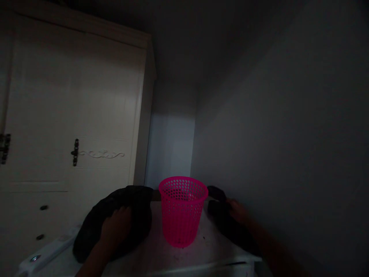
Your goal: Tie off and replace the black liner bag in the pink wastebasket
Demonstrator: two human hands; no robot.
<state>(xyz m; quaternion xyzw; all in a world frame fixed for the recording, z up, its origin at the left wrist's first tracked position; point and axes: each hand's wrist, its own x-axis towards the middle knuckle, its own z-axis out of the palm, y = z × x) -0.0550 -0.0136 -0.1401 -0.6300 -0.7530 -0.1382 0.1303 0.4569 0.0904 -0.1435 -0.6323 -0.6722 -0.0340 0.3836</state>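
Note:
A pink perforated basket (182,219) stands upright on a white tabletop (155,257), between my two hands. My left hand (117,225) is closed on a large dark bag-like bundle (138,215) left of the basket; its fingertips sink into the dark material. On the right, my right hand (236,211) has its fingers closed at a dark soft item (223,221), beside another dark piece (216,192) behind the basket's right side. The dim light hides the details of both dark items.
A white wardrobe (100,115) with dark handles fills the left side. A grey wall (273,134) rises on the right. A white strip-like object (47,252) with a shiny round button lies at the lower left.

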